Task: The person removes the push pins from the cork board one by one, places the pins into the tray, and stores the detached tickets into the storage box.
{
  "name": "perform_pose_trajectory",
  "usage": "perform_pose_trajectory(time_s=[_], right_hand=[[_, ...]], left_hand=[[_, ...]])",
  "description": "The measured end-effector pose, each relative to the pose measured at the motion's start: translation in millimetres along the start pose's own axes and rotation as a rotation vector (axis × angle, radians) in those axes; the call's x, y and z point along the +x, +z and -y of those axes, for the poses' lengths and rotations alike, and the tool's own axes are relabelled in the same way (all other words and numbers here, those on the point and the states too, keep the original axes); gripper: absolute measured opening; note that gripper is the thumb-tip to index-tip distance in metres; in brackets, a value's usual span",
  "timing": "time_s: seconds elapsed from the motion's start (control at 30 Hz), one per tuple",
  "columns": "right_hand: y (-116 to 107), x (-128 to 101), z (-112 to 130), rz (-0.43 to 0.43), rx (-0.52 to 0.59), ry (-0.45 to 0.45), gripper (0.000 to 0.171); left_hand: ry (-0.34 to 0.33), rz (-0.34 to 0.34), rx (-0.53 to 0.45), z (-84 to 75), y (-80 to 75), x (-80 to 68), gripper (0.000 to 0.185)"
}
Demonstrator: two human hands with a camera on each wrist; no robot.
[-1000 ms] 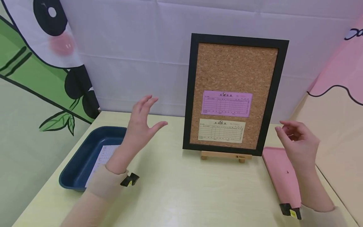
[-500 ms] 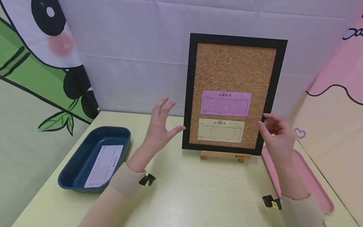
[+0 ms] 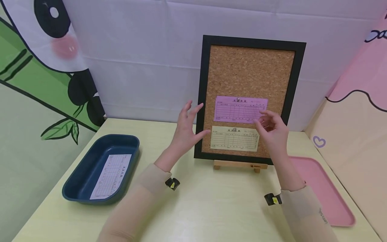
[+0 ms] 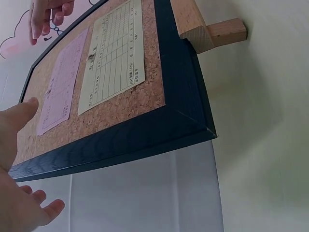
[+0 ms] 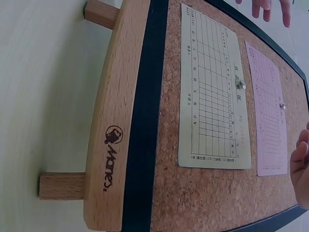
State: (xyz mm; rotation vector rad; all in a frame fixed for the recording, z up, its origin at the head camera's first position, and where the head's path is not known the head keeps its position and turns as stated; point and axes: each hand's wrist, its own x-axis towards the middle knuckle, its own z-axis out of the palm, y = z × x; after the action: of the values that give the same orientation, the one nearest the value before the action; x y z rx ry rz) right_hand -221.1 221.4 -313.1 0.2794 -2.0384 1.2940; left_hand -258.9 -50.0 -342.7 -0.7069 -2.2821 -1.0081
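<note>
blue tray [image 3: 75, 181]: sitting at the left of the pale table [image 3: 211, 208], holding a white printed sheet [image 3: 112, 176] lying flat inside.
left hand [image 3: 187, 129]: hovering by the left edge of the cork board [image 3: 251, 70], fingers spreading apart and straight, thumb pointing toward the frame's lower left; gripping nothing.
cork board: standing upright in a black frame on a wooden easel [image 3: 240, 165], leaning back toward the white cloth wall.
purple slip [image 3: 240, 109]: hanging pinned at mid-board by a small pin at its top edge.
cream slip [image 3: 234, 138]: hanging pinned just below the purple one, also by a top pin [image 5: 243, 86].
right hand [image 3: 272, 129]: hovering in front of the right ends of both slips, fingers curling loosely with fingertips drawing near each other, holding nothing.
pink tray [image 3: 320, 191]: lying at the right of the table, beyond the right forearm.
</note>
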Motion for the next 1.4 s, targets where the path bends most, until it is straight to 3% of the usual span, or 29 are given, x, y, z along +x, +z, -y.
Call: perform_pose_trajectory(time_s=[0.5, 0.77, 1.4], right_hand=[[32.1, 33.8, -18.8, 0.093, -0.096, -0.005, 0.036], [36.3, 43.8, -19.1, 0.132, -0.104, 0.019, 0.037], [42.0, 55.4, -20.9, 0.119, -0.195, -0.055, 0.029]], left_hand=[[-0.056, -0.006, 0.018, 10.1, 29.4, 24.4, 0.080], [-0.054, -0.016, 0.036, 9.0, 33.6, 27.9, 0.079], [-0.084, -0.080, 0.078, 2.0, 40.9, 37.3, 0.073]])
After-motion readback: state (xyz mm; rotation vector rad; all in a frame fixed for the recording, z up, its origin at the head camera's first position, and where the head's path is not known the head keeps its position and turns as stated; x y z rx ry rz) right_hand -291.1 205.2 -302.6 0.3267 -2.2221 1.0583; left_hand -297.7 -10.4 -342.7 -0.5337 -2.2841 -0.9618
